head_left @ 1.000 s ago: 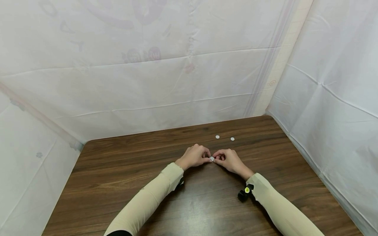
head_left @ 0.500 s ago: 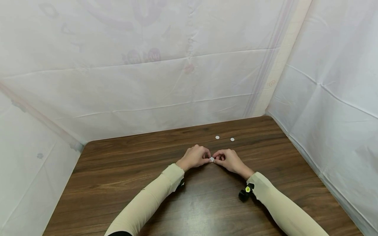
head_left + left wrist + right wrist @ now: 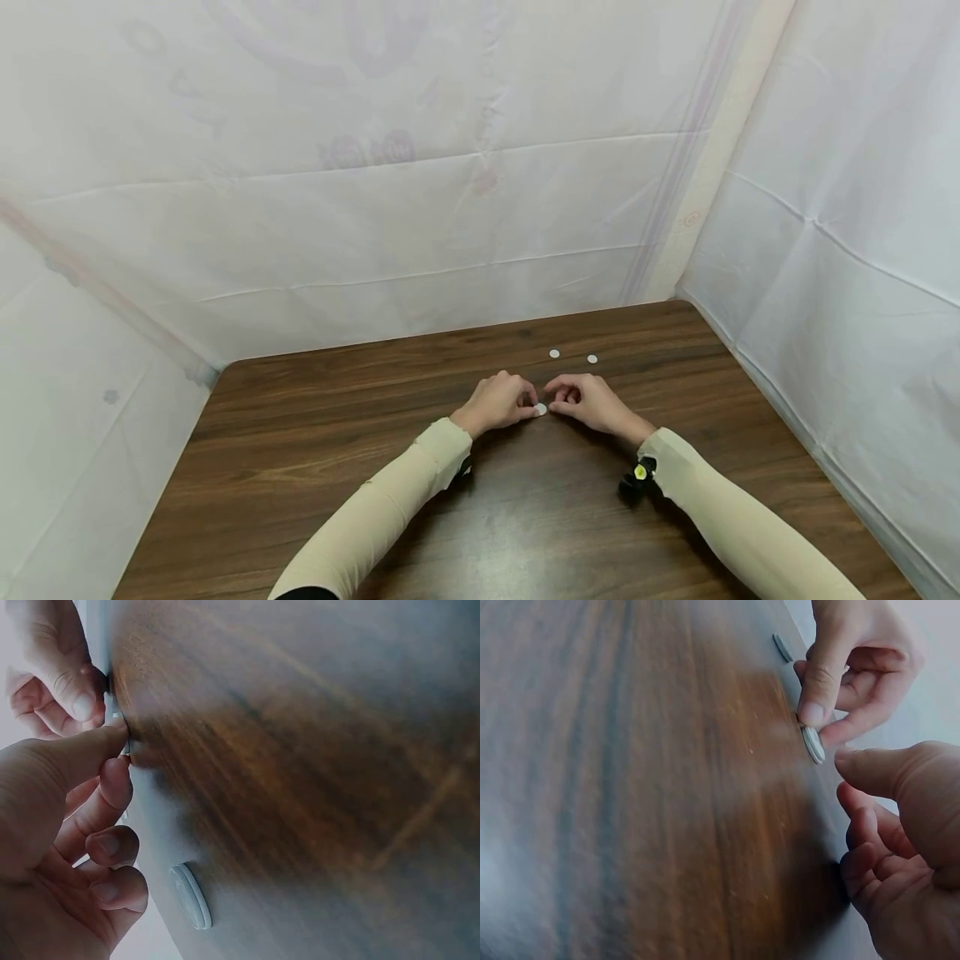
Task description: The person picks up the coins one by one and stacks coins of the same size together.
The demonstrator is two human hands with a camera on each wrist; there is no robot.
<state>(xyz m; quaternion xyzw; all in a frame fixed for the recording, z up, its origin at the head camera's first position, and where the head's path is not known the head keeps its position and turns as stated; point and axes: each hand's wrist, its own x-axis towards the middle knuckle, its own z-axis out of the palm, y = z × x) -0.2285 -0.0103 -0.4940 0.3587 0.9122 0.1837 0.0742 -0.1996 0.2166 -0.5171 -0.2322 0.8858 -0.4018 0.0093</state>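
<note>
We saw the left grip (image 3: 497,402) pinching a disc (image 3: 542,410) short of the far edge of the surface (image 3: 322,417); the right grip (image 3: 594,403) was spread, empty. We judged the disc light, stiff and slippery, best held across its rim.

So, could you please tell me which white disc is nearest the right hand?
The white disc pinched in the left hand; the other discs lie farther away, untouched on the table.

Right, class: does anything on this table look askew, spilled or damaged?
Nothing stands out: two white discs lie flat on the wooden table, and the left hand pinches a third disc. No spill or breakage shows.
</note>
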